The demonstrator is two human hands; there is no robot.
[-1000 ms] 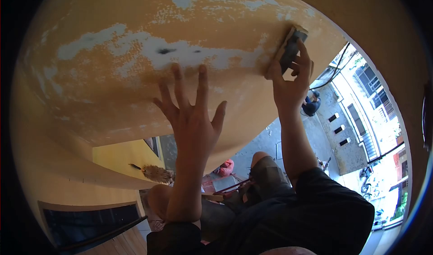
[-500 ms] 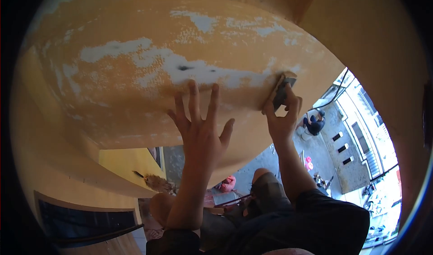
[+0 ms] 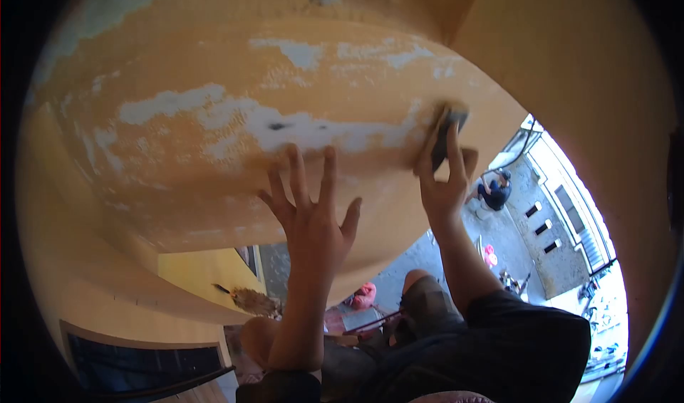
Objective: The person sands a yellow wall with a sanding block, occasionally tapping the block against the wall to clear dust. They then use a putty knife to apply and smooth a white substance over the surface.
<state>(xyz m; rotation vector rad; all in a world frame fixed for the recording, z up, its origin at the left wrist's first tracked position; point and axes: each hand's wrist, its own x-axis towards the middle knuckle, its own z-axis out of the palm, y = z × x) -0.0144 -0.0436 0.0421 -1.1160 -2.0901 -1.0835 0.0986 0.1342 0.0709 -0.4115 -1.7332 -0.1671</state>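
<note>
Block [image 3: 441, 144] on the wall [image 3: 178, 182], duster [image 3: 255, 302] lower left, person [image 3: 496, 191] (farther off) right.

The dark block [image 3: 441, 148] at two o'clock is blurred. The bottom edge cuts off the black shirt [image 3: 499, 346] at five o'clock; the ground items [image 3: 511, 283] at four o'clock are too small to tell.
</note>
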